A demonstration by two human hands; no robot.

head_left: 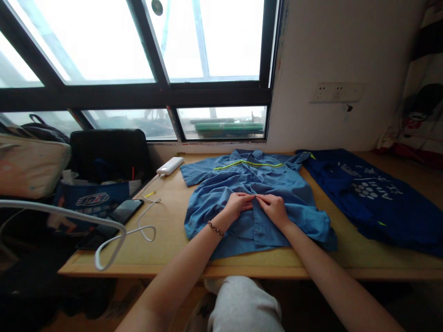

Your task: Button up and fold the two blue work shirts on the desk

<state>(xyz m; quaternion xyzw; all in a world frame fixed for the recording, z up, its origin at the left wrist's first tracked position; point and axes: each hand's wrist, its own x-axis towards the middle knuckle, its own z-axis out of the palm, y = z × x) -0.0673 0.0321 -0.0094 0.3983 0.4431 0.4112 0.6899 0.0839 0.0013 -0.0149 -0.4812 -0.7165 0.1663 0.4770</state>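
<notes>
A blue short-sleeved work shirt (228,180) with a yellow-green stripe across its chest lies front up on the wooden table, collar toward the window. My left hand (239,204) pinches the shirt's front placket from the left, a beaded bracelet (215,228) on its wrist. From the right, my right hand (273,207) pinches the same placket, its fingertips nearly meeting those of the left. Whatever small part of the placket lies between the fingertips is hidden. Below the hands the placket runs down to the hem, and the cloth is wrinkled around them.
A darker blue garment with white print (374,193) lies on the table (166,240) at the right. To the left are a white power bank (170,166), a white cable (145,230) and a phone (126,210). Behind them stand a black chair (109,152) and bags.
</notes>
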